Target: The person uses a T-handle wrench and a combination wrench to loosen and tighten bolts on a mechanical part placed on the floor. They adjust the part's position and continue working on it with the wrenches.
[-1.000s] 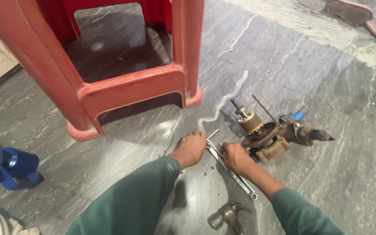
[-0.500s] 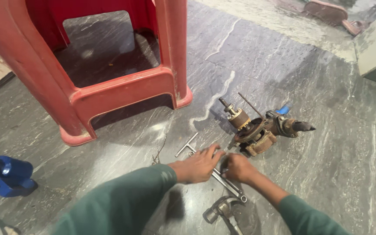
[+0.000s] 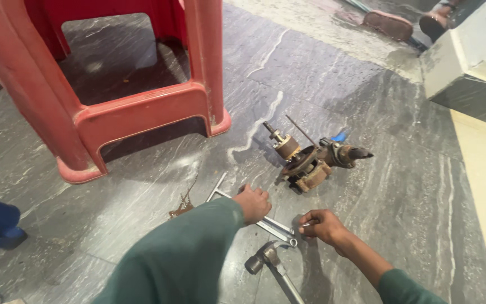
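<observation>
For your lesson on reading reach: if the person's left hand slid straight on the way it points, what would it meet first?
Probably the rusty brown metal hub assembly. The left hand, closed over a silver metal T-shaped wrench, points up and to the right along bare grey stone floor; depth is uncertain.

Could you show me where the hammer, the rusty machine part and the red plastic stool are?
hammer (image 3: pixel 257 262), head view, on its metal head on the floor.
rusty machine part (image 3: pixel 309 168), head view, on its brown middle body.
red plastic stool (image 3: pixel 142 115), head view, on the lower front crossbar.
</observation>
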`<state>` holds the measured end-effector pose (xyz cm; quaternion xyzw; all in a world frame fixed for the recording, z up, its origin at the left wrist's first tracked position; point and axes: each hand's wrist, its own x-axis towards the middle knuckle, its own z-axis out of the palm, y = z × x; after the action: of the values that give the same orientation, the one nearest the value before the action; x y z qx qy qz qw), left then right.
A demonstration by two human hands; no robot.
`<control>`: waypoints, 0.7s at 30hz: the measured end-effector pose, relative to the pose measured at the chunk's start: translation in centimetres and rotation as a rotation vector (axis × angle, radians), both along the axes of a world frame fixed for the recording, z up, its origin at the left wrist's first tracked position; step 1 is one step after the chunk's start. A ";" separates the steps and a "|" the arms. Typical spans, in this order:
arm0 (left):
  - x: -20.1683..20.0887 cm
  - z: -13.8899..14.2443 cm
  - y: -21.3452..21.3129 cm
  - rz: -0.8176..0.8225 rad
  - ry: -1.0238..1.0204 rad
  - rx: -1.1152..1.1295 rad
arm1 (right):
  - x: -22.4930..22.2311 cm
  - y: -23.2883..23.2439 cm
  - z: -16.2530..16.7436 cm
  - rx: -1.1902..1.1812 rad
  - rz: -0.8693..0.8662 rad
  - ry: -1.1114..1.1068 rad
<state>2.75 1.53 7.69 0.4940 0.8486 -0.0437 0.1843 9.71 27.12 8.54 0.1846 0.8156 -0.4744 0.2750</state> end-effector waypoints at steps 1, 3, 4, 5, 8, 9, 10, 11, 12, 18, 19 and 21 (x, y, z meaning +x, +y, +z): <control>0.0 0.2 -0.6 0.002 -0.022 0.081 | -0.1 0.0 0.3 -0.025 -0.010 0.011; -0.3 1.0 -2.1 0.022 -0.083 0.263 | -0.5 -0.3 1.1 -0.095 -0.051 0.054; -0.6 1.5 -3.0 0.042 -0.123 0.365 | -0.9 -0.6 1.8 -0.139 -0.082 0.084; -0.8 2.1 -3.5 0.063 -0.164 0.465 | -1.3 -0.9 2.6 -0.185 -0.111 0.114; -1.5 4.5 -4.7 0.124 -0.159 0.578 | -2.4 -1.8 6.0 -0.313 -0.116 0.145; -1.5 5.3 -4.7 0.185 -0.176 0.596 | -2.9 -2.1 7.2 -0.311 -0.133 0.128; -1.5 6.1 -4.4 0.248 -0.194 0.613 | -3.4 -2.5 8.4 -0.309 -0.151 0.109; -1.4 6.9 -4.4 0.310 -0.212 0.627 | -3.9 -2.9 9.5 -0.310 -0.170 0.089; -1.5 7.7 -4.4 0.344 -0.199 0.680 | -4.4 -3.4 10.4 -0.349 -0.171 0.101; -1.4 10.7 -4.1 0.459 -0.183 0.983 | -5.3 -5.3 13.9 -0.495 -0.052 0.257; -1.5 11.0 -4.1 0.464 -0.196 0.984 | -5.2 -5.6 14.2 -0.502 0.004 0.287; -1.4 11.4 -4.2 0.476 -0.215 1.017 | -5.1 -6.2 14.8 -0.464 0.072 0.339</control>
<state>1.31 -2.64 19.14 0.3176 0.8272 0.4634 0.0137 4.60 20.89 23.34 0.0059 0.7256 -0.6624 0.1864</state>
